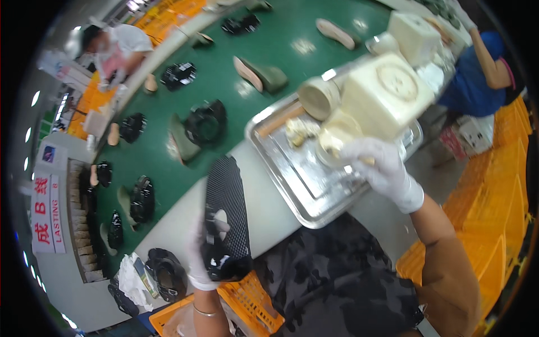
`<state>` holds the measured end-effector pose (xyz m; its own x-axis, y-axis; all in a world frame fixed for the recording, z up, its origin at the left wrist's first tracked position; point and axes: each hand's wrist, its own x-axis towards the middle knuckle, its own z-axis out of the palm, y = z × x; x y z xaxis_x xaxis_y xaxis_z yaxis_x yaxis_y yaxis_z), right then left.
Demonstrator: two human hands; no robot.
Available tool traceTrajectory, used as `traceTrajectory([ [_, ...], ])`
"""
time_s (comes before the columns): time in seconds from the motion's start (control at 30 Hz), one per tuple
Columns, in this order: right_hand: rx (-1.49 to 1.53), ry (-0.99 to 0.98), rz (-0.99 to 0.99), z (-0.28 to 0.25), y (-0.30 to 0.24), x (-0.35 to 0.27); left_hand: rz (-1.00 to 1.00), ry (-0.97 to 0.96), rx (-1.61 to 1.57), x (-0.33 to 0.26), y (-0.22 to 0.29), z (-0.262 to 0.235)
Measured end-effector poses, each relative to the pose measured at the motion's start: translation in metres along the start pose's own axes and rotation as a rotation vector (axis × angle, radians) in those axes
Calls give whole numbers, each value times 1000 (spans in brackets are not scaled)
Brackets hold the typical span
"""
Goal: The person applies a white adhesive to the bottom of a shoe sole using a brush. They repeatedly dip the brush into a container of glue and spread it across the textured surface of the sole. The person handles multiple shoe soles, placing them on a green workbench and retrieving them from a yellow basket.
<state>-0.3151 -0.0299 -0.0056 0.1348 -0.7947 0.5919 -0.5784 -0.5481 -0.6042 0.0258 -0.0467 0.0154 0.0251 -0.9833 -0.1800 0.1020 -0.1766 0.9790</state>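
Observation:
My left hand (199,255), in a white glove and smeared by motion, holds a black shoe upper (229,188) up on end over the table's near edge. The upper has a fine checked surface and a glossy black lower part; light glove fingers show against its middle. My right hand (384,171), also gloved in white, is closed at the round mouth of a cream plastic pot (387,92). A small yellowish bit shows at its fingertips; what it grips is hidden. The pot rests on a shiny metal tray (306,216), beside a crumpled yellowish lump (301,132).
The green conveyor (236,106) carries several black uppers and pale insoles. Orange crates (466,219) stand at the right, another orange crate (250,306) below my left hand. A second cream pot (412,36) stands beyond. Co-workers sit across (120,48) and at the far right (477,76).

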Motion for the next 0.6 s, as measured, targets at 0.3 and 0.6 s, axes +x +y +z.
traceTrajectory([
  [0.3, 453, 333, 311, -7, 0, -1, -280, -613, -227, 2, -55, 18],
  [0.6, 394, 48, 47, -12, -1, 19, -845, -731, -594, -14, -70, 74],
])
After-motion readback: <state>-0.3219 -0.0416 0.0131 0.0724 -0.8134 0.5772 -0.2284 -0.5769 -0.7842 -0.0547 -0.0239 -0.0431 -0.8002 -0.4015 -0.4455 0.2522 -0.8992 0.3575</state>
